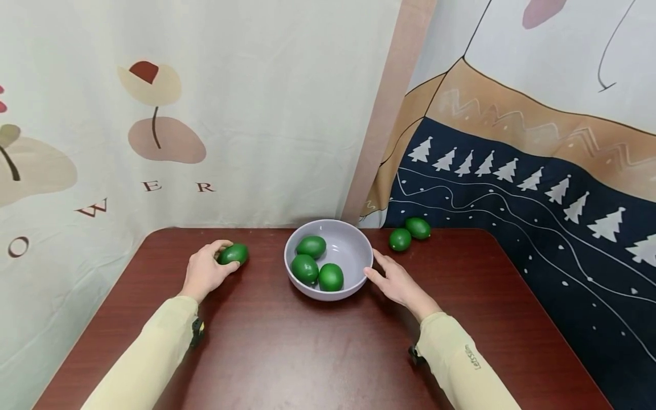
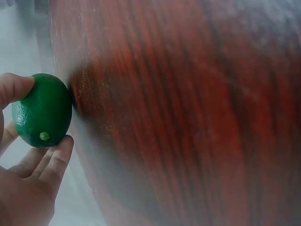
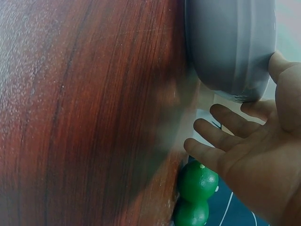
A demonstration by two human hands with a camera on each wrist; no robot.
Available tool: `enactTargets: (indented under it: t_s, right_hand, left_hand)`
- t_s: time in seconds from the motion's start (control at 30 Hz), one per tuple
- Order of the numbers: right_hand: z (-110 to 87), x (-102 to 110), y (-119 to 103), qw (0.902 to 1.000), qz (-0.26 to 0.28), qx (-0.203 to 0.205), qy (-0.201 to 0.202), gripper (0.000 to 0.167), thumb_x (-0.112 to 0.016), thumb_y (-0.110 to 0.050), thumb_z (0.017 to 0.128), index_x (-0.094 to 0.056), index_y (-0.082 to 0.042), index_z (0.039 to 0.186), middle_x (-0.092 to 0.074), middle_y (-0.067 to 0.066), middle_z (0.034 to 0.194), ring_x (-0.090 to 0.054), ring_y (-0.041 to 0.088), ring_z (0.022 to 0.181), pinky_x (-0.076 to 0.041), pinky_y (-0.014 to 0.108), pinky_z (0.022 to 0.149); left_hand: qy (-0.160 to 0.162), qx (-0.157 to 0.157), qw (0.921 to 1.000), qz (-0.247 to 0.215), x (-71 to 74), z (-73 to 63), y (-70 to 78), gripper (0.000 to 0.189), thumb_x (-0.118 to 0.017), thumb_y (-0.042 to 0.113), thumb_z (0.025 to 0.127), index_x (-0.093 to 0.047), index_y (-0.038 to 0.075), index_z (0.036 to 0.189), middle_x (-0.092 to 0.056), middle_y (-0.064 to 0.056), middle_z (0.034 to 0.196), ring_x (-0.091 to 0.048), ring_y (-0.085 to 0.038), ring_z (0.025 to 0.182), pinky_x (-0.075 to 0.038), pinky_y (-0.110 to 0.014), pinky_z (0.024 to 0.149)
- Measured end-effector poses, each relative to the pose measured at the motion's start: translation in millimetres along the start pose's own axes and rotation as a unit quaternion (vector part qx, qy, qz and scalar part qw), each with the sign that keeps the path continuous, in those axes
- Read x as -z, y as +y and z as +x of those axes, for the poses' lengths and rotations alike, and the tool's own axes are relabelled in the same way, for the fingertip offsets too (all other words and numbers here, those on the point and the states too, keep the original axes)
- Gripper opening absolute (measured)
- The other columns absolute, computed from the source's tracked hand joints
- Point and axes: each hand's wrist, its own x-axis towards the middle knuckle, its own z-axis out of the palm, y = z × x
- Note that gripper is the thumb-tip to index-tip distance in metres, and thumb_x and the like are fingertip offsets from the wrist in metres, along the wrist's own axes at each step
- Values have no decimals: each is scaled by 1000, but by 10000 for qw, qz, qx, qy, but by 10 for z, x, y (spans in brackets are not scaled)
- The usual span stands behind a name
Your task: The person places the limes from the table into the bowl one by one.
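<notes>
At the left of the table, my left hand [image 1: 204, 272] pinches a green lime [image 1: 234, 254] between thumb and fingers. The left wrist view shows this lime [image 2: 43, 113] with its pale stem end facing the camera, right at the tabletop. A pale lavender bowl [image 1: 353, 236] stands near the back middle with three limes inside, one of them a lime [image 1: 331, 277] at the front. My right hand [image 1: 400, 283] rests against the bowl's right side. In the right wrist view, its thumb tip and index finger touch the grey-looking bowl wall [image 3: 221, 47], while the other fingers extend loosely.
Two more limes sit together at the back right, a nearer lime [image 1: 400, 240] and a farther lime [image 1: 418, 228]. The dark red-brown wooden table [image 1: 307, 353] ends at a light curtain [image 1: 266, 142] behind and a dark tree-patterned cloth [image 1: 512, 205] at the right.
</notes>
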Motion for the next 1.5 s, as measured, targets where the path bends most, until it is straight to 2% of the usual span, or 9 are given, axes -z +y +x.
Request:
enactTargets:
  t_s: [0.33,0.73,1.13,1.5]
  right_hand:
    - [4,1,2,10000,-33,-4,-5,72,-58,-38,106,-28,-7,164,-40,24,159,-38,42,148,-30,62,120]
    - [1,1,-6,10000,-31,17,5,72,-58,-37,106,-28,-7,164,-41,25,159,-39,42,147,-31,62,119]
    - [4,-1,8,10000,-43,13,-11,72,-58,-38,106,-28,-7,164,-41,24,159,-38,42,147,-30,62,120]
    - [-5,13,-13,10000,2,71,-28,71,-58,-36,106,-29,-5,163,-42,26,158,-39,43,146,-31,62,119]
  left_hand:
    - [58,-101,9995,-298,-31,-22,9,50,-82,18,86,-65,8,132,-66,-23,121,-64,-40,106,-51,-53,85]
    - [29,-157,9975,-684,-31,-11,211,50,-83,16,86,-66,9,133,-67,-22,126,-67,-41,108,-54,-55,90]
    - [191,-630,9938,-901,-42,10,427,50,-87,13,82,-69,10,128,-68,-17,116,-70,-37,101,-56,-51,89]
    - [172,-794,9916,-1010,10,31,574,50,-85,13,84,-68,8,130,-65,-17,117,-70,-36,102,-59,-52,87]
